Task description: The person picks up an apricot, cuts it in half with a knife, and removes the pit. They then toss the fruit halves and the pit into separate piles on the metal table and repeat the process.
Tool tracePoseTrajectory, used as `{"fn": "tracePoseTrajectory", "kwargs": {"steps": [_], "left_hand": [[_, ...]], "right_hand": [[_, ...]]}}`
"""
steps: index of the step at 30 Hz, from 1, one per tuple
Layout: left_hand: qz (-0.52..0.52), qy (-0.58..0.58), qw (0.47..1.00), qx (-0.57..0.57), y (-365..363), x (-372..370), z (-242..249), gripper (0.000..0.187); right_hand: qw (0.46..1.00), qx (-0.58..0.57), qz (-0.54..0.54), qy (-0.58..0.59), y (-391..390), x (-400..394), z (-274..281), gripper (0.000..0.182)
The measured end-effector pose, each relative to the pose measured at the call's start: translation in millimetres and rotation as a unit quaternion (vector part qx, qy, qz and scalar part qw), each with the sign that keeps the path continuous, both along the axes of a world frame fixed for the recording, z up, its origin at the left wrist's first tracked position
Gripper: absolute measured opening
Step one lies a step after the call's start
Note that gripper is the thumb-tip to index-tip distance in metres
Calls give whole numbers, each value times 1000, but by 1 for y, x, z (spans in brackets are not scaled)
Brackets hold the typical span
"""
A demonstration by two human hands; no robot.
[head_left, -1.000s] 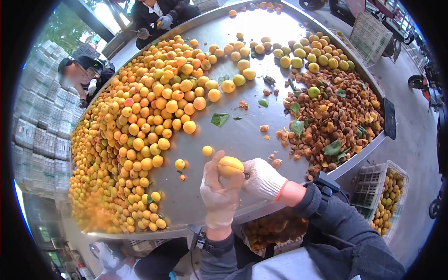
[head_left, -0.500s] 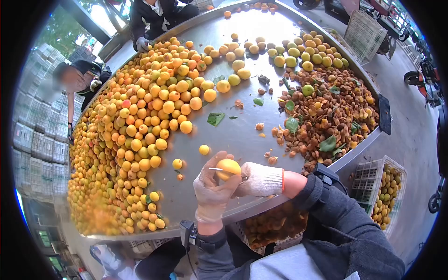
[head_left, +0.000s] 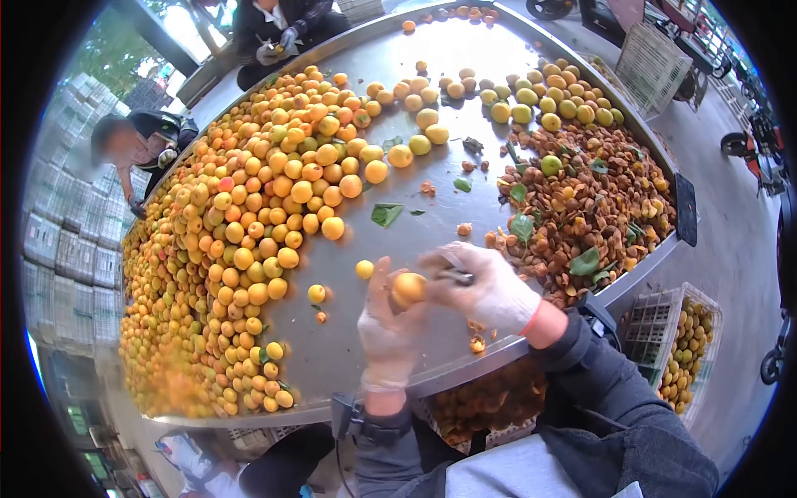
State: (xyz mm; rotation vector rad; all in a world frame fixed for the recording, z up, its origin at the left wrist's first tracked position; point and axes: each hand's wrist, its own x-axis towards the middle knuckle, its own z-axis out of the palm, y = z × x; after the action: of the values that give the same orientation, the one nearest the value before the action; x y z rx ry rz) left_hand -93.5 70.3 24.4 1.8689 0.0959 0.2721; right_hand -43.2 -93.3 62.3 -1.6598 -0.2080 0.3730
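Gloved, my left hand (head_left: 387, 340) holds a yellow-orange apricot (head_left: 409, 288) in its fingers above the steel table (head_left: 332, 361). My right hand (head_left: 494, 290), also gloved, is closed around a small metal tool (head_left: 457, 276) just right of the apricot. Its fingers are blurred, and the tool's working end cannot be made out. One loose apricot (head_left: 364, 269) lies beyond my left hand, and another (head_left: 316, 294) to its left. A scrap of fruit (head_left: 477, 343) sits on the metal below my right hand.
A big heap of apricots (head_left: 249, 216) covers the table's left side. Brown pits and scraps (head_left: 606, 207) pile up at right, with greener apricots (head_left: 573, 95) behind. A crate (head_left: 664, 332) of fruit stands right of the table. Co-workers (head_left: 286, 29) sit along the far and left edges.
My right hand has moved up and away from the apricot, its tool now showing. The shiny tip across the fruit is no longer visible. A fruit scrap now lies below my right hand.
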Motion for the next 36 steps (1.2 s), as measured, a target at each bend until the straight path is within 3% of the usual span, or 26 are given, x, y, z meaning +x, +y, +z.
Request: {"fn": "tracePoseTrajectory", "kwargs": {"steps": [1, 2, 4, 8, 10, 11, 12, 13, 14, 18, 20, 22, 24, 25, 27, 28, 29, 30, 32, 33, 34, 35, 36], "left_hand": [[-8, -89, 978, 191, -12, 1, 10, 61], [-14, -87, 978, 188, -15, 1, 8, 61], [-10, -137, 968, 208, -20, 1, 9, 48], [9, -166, 964, 207, -27, -1, 8, 43], [25, -159, 972, 172, -28, 0, 7, 40], [20, -41, 998, 34, -23, -6, -6, 39], [19, -40, 998, 35, -19, -4, -16, 39], [47, -10, 984, -172, -15, 0, -24, 40], [74, 22, 925, -372, -11, 2, -29, 41], [27, 21, 900, -435, 6, 4, -18, 43], [-74, 81, 742, -661, 15, 3, -19, 42], [-80, 95, 743, -657, 17, -2, -13, 39], [-86, 115, 744, -653, 18, -6, -11, 36], [-39, 130, 770, -623, 18, -9, -12, 33], [8, 147, 793, -591, 20, -19, -11, 31], [-134, 124, 861, -475, 26, -26, -3, 33], [-274, 94, 894, -341, 26, -29, 5, 36], [-283, 93, 891, -342, 18, -31, 16, 36], [-443, 23, 868, -224, -1, -38, 34, 43], [-336, 156, 877, -306, 8, -44, 7, 57], [-333, 155, 878, -307, 2, -38, 5, 57], [-245, 152, 879, -379, -8, -28, 5, 63], [-154, 146, 871, -443, -14, -23, 5, 70]], "right_hand": [[984, -108, 0, -143, 4, -1, -7, 47], [981, -122, 2, -153, 7, -3, -10, 45], [998, -41, 45, 8, 5, 2, -7, 41], [997, 62, 27, 32, 11, -3, -15, 42], [978, 121, 23, 171, 10, -2, 0, 31], [976, 134, 23, 170, 11, -3, -2, 30], [976, 135, 22, 171, 10, -3, -3, 30], [975, 130, 27, 178, 10, -2, -4, 29], [974, 124, 31, 185, 8, -2, -4, 29], [957, 200, 12, 208, 0, 3, -4, 26], [937, 230, 44, 259, -14, 5, -4, 30], [934, 233, 80, 261, -26, 6, -2, 31], [950, 89, 216, 209, -34, 5, 1, 30], [943, 63, 251, 211, -34, 2, 1, 30], [943, 73, 238, 219, -39, 0, 6, 30], [945, 85, 224, 223, -42, 1, 7, 30], [949, 139, 164, 230, -43, 3, 5, 31], [946, 178, 111, 246, -47, 6, 3, 30], [967, 129, 66, 209, -45, 7, 12, 30], [966, 130, 65, 213, -42, 4, 16, 27], [964, 131, 69, 219, -36, -1, 18, 24], [971, 117, 75, 196, -28, -6, 15, 30], [962, 131, 97, 217, -22, -10, 19, 23]]}}
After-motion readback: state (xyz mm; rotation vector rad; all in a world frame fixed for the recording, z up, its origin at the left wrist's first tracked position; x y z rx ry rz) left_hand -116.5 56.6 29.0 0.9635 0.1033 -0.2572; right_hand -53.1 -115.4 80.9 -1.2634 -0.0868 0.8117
